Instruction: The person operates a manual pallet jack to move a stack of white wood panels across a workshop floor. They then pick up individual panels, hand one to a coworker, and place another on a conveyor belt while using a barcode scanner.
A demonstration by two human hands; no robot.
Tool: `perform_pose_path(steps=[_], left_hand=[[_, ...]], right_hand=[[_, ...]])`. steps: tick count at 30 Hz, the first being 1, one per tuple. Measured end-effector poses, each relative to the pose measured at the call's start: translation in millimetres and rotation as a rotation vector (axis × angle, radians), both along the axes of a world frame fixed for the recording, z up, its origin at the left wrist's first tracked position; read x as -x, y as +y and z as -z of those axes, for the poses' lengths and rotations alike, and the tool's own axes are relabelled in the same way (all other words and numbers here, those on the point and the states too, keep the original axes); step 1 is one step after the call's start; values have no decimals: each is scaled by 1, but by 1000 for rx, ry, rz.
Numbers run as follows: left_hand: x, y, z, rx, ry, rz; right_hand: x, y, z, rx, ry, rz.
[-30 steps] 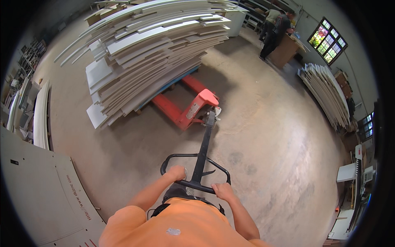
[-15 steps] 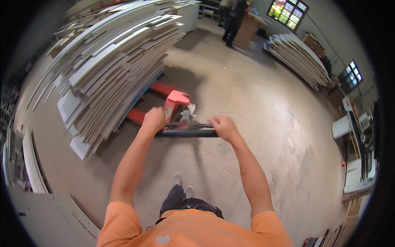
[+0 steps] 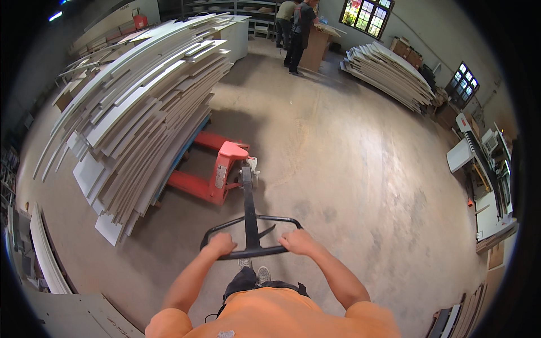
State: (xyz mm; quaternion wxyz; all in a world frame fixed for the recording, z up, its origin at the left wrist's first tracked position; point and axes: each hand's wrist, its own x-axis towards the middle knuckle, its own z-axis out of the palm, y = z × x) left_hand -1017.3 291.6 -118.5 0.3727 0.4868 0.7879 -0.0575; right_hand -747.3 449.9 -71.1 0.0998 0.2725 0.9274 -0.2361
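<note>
Both my hands hold the black loop handle [image 3: 252,254] of a red pallet jack [image 3: 221,169]. My left hand [image 3: 221,243] is wrapped round the loop's left corner. My right hand [image 3: 296,241] grips its right corner. The handle is tilted down toward my body, and a small lever shows inside the loop. Ahead and to the left, the jack's red forks run under a blue pallet [image 3: 189,143]. On that pallet leans a tall stack of white and grey boards [image 3: 152,121], uneven at the ends.
Two people [image 3: 297,36] stand by a wooden bench [image 3: 318,49] at the back. Another board stack [image 3: 389,76] lies at the far right. Machinery [image 3: 482,169] lines the right side. Long white strips [image 3: 48,248] and a large panel [image 3: 84,312] are at the left.
The handle has come down and closer to my body, with both hands still on it. My view has tilted up, showing more of the back of the room.
</note>
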Motion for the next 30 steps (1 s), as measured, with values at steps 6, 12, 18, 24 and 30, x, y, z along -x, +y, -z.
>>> perform_pose_path(steps=[6, 12, 18, 24, 30], left_hand=[[95, 76, -119, -621, 345, -262], [50, 132, -126, -523, 210, -259], [-105, 28, 34, -84, -121, -99], [-88, 83, 42, -303, -48, -15], [4, 180, -118, -672, 332, -169]], right_hand=[[113, 96, -84, -92, 351, 171], [59, 135, -89, -290, 610, 140], [-88, 12, 49, -210, -40, -89], [-79, 88, 48, 40, 34, -17], [15, 181, -81, -94, 597, 124]])
